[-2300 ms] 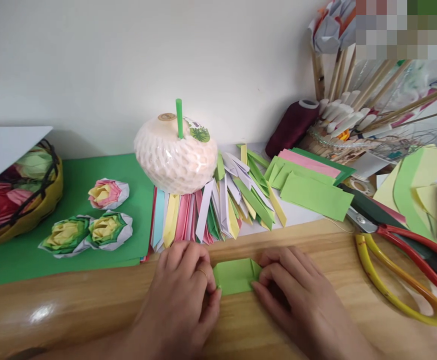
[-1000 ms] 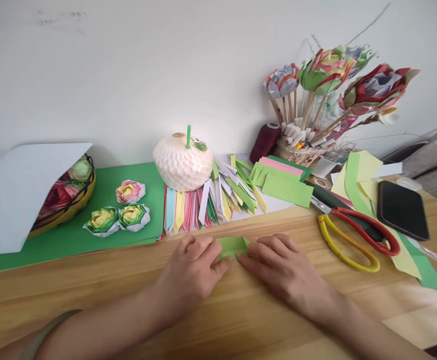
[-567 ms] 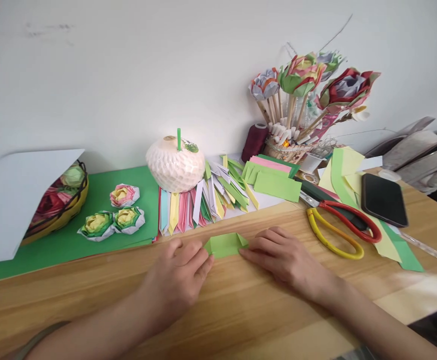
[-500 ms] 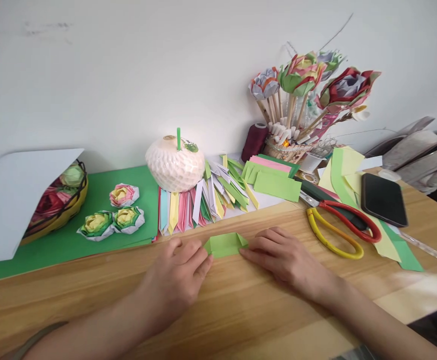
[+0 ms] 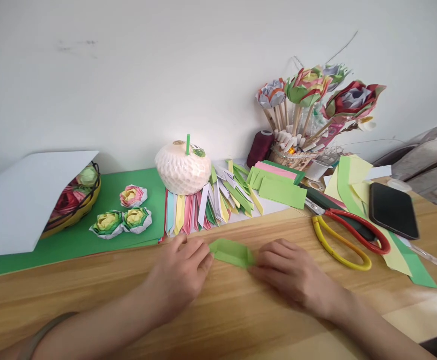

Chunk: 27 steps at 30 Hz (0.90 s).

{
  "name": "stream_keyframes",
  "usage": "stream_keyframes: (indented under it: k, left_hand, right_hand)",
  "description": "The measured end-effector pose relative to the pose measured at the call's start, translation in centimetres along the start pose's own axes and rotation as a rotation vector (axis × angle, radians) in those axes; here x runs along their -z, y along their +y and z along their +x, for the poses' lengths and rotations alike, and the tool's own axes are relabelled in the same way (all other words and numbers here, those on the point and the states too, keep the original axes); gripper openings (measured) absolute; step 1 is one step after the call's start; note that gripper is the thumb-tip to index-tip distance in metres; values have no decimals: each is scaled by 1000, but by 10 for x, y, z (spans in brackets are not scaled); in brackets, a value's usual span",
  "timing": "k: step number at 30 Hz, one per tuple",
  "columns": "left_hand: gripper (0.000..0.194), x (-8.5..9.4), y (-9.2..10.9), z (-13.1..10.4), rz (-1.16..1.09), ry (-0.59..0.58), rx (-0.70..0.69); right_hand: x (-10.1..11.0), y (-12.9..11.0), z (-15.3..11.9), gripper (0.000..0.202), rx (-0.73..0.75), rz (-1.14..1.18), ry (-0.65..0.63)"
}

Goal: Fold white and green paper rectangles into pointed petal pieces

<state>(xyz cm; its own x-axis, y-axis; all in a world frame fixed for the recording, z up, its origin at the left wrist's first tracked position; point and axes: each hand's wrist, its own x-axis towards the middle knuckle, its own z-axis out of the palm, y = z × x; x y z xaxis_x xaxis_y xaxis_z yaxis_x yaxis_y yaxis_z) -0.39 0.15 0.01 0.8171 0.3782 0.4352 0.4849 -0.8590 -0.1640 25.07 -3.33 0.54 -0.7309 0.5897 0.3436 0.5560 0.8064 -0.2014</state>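
A small folded piece of light green paper (image 5: pixel 232 253) lies at the middle of the wooden table, its ends between my two hands. My left hand (image 5: pixel 188 265) pinches the paper's left end, fingers closed. At the other end, my right hand (image 5: pixel 291 270) grips the paper with its fingertips; motion blurs that corner slightly. Just behind the paper lies a row of folded paper strips (image 5: pixel 213 202) in many colours. A stack of light green paper rectangles (image 5: pixel 283 192) rests behind my right hand.
Scissors (image 5: pixel 348 240) with red and yellow handles and a black phone (image 5: pixel 394 210) lie at right. Behind stand paper flowers (image 5: pixel 308 87), a thread spool (image 5: pixel 260 147) and a white scaly ornament (image 5: pixel 183 167). Small paper lotuses (image 5: pixel 138 220) sit on green sheets (image 5: pixel 109 250) beside a basket (image 5: pixel 74 215).
The green paper has turned, its right end now lower and nearer me. My right hand has shifted slightly down and right with it. The whole view has moved a little.
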Motion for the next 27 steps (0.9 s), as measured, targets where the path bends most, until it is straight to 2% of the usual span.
stream_keyframes:
  k: [7, 10, 12, 15, 18, 21, 27]
  left_hand:
    - [28, -4, 0, 6, -89, -143, 168]
    - [28, -4, -3, 10, -147, -212, 191]
    - [25, -5, -5, 11, -199, -224, 191]
    - [21, -7, -9, 10, -270, -179, 181]
    - [20, -8, -11, 8, -356, -45, 198]
    - [19, -9, -10, 6, -432, 90, 174]
    - [23, -16, -9, 3, -354, 106, 70]
  right_hand:
    - [-10, -27, 20, 36, 185, 189, -103]
    - [-13, -24, 21, 32, 225, 205, -8]
    - [-14, -18, 20, 33, 111, 140, 91]
    - [-17, -7, 19, 35, -68, 39, 103]
    - [-19, -2, 20, 24, -64, -29, 92]
    - [-19, -2, 17, 24, -77, -139, 125]
    - [-16, -4, 7, 28, -109, -196, 89]
